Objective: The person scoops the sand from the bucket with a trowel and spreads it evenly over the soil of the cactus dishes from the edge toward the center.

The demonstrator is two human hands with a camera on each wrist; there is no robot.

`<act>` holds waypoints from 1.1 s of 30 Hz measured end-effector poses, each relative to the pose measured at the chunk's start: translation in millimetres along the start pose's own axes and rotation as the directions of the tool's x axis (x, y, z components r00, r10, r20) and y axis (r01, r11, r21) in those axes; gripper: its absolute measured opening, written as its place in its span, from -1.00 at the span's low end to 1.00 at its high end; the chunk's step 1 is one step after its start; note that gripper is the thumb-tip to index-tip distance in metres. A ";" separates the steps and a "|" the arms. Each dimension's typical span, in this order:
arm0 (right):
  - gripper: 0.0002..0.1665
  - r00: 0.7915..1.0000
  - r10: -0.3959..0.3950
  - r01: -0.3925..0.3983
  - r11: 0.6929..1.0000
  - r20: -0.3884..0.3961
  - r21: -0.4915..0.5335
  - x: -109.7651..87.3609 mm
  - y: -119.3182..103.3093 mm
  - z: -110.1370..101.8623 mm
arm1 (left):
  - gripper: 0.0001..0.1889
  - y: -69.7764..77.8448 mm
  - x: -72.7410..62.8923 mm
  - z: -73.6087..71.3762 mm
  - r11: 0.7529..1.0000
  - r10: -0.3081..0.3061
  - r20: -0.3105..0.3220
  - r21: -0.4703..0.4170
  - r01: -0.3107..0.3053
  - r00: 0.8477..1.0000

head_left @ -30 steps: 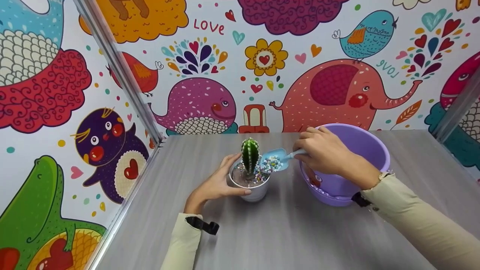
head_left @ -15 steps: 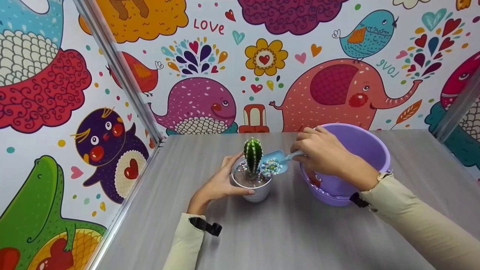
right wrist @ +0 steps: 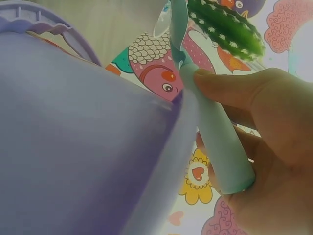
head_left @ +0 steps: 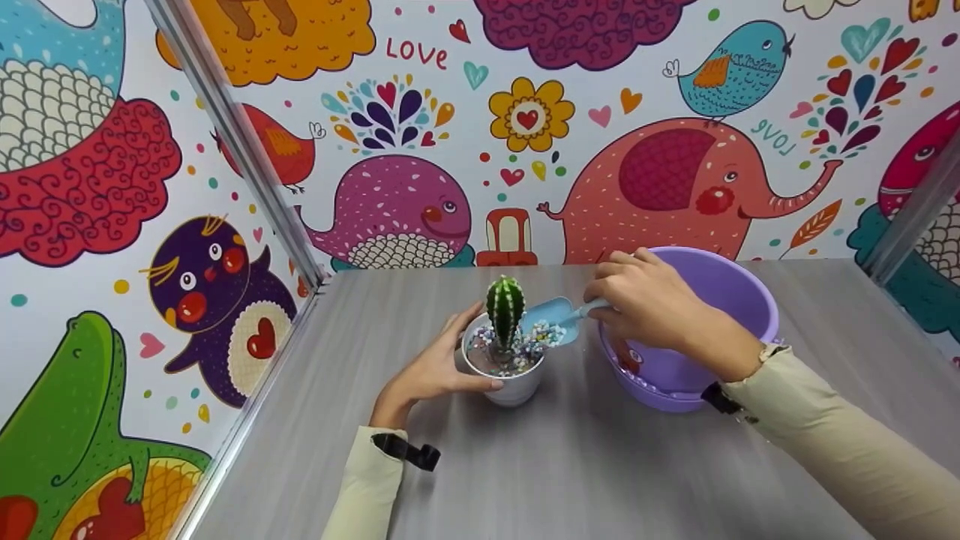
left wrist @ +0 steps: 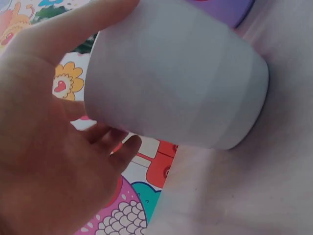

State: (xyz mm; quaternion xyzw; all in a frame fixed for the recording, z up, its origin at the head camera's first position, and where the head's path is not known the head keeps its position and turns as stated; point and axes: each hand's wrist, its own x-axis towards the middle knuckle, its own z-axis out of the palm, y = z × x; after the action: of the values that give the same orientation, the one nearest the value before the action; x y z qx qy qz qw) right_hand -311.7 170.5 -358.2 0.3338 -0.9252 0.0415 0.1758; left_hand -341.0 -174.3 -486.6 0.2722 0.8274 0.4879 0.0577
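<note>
A white pot (head_left: 514, 390) with a green cactus (head_left: 505, 311) stands on the table. My left hand (head_left: 431, 373) holds it from the left, thumb across the near side and fingers round the back. In the left wrist view the pot's smooth side (left wrist: 181, 78) fills the space beside the palm. My right hand (head_left: 645, 300) grips the handle (right wrist: 217, 142) of a small light-blue scoop (head_left: 551, 309), its blade tilted over the pot's right rim. Colourful pebbles (head_left: 546, 334) lie on the blade and run down among those on the soil around the cactus.
A purple basin (head_left: 739, 300) stands right of the pot, partly under my right forearm. Its rim is close to the scoop handle in the right wrist view. A patterned wall (head_left: 517, 172) borders the grey table (head_left: 555, 465) at the back.
The pot has moved slightly right in my left hand's hold. Pebbles have slid off the scoop onto the soil, and more now lie at the pot's right and front.
</note>
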 end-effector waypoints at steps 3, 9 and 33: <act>-0.72 1.000 0.001 -0.001 1.000 -0.011 -0.014 -0.5 1.2 -1.5 | 0.41 2.6 0.6 2.6 0.999 -0.018 -0.013 0.035 0.018 1.000; -0.73 1.000 0.024 -0.025 0.999 -0.009 -0.025 -0.8 1.9 -3.0 | 0.37 -0.4 0.3 1.2 1.000 -0.018 -0.007 0.016 0.018 1.000; -0.72 0.999 0.038 -0.038 0.999 -0.028 -0.033 -3.5 0.9 -3.8 | 0.34 0.6 4.1 12.7 0.996 -0.058 -0.055 0.066 0.062 0.997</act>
State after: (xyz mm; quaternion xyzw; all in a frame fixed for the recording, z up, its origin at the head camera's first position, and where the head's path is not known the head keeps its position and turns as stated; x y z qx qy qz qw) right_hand -308.6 174.0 -355.8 0.3126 -0.9294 0.0341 0.1933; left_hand -339.6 -162.2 -492.0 0.2360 0.8525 0.4645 0.0413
